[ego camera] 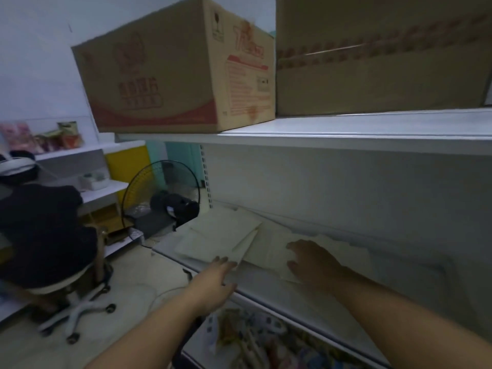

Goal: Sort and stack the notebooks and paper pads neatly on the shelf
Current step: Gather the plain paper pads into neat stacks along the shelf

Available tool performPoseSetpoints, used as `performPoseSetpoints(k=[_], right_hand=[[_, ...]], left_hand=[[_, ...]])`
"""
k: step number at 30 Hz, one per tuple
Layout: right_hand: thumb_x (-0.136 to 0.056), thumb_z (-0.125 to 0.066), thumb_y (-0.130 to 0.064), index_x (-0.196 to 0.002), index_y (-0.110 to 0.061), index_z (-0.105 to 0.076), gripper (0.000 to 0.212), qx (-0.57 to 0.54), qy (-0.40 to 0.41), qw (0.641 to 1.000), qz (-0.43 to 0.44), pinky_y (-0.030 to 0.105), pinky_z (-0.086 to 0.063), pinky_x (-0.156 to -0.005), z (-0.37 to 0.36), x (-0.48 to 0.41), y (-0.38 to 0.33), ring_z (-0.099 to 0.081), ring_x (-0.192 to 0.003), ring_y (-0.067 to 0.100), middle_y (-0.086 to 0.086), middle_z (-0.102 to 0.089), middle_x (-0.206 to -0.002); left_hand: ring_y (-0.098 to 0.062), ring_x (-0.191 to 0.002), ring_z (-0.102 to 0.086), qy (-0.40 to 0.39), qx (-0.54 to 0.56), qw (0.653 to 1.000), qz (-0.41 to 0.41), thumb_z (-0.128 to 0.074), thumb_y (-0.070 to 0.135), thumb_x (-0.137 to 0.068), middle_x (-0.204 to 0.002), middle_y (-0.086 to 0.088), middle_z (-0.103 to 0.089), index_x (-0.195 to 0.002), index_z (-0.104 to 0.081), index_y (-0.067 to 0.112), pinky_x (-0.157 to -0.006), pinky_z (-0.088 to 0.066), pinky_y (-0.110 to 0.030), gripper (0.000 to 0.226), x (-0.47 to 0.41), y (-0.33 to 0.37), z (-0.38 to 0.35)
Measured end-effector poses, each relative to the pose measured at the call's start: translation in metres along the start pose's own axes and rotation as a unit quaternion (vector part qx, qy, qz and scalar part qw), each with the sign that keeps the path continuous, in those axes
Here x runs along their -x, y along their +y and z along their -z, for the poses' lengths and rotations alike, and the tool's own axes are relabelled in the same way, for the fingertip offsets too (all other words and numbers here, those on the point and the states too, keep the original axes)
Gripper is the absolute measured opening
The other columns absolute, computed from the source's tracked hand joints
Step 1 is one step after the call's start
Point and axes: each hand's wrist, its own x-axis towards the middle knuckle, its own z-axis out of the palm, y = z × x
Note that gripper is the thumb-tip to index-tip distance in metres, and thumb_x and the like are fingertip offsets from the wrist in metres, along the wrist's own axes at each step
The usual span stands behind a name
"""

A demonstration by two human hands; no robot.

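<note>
Pale pads (221, 235) lie askew and overlapping on the middle shelf (266, 291). The left hand (215, 278), fingers straight, touches 1 pad's front corner, likely to square it. The right hand (314, 259) rests palm-down on another, likely steadying it; whether it grips is unclear.

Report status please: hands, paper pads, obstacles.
Left hand touches front pad corner. Right hand rests on paper pads. Pads overlapping, not stacked. No obstacle seen.
</note>
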Motion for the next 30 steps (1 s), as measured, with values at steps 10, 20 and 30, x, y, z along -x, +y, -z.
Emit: performPoseSetpoints(k=[10, 20, 30], right_hand=[[-0.095, -0.046, -0.045, -0.137, -0.001, -0.039, 0.062, -0.134, 0.015, 0.986, -0.093, 0.035, -0.039, -0.104, -0.022, -0.139, -0.045, -0.045, -0.129, 0.027, 0.016, -0.044, -0.141], [-0.073, -0.078, -0.02, -0.124, 0.005, -0.053, 0.062, -0.351, 0.149, 0.889, -0.256, 0.037, -0.047, -0.097, -0.029, -0.19, -0.064, -0.057, -0.112, 0.031, 0.019, -0.057, -0.126], [-0.089, -0.061, -0.013, -0.102, -0.022, -0.064, 0.016, -0.484, 0.215, 0.844, -0.087, 0.046, -0.049, -0.091, 0.04, -0.176, -0.16, -0.063, -0.102, 0.029, 0.01, -0.065, -0.112]], left_hand=[[-0.01, -0.124, -0.048, 0.041, 0.013, 0.998, 0.041, -0.046, 0.026, -0.095, -0.144, 0.007, -0.042, -0.134, -0.048, 0.028, -0.098, -0.037, -0.018, 0.039, -0.03, -0.084, 0.057], [-0.005, -0.119, -0.05, 0.011, 0.064, 0.998, -0.023, -0.05, 0.027, -0.094, -0.132, 0.012, -0.053, -0.13, -0.054, 0.026, -0.087, -0.032, -0.008, 0.036, -0.089, -0.154, 0.085], [-0.017, -0.146, -0.004, 0.138, -0.081, 0.973, -0.164, -0.066, 0.042, -0.083, -0.158, 0.007, -0.007, -0.149, -0.016, 0.033, -0.118, -0.011, -0.038, 0.084, -0.138, -0.174, 0.185]])
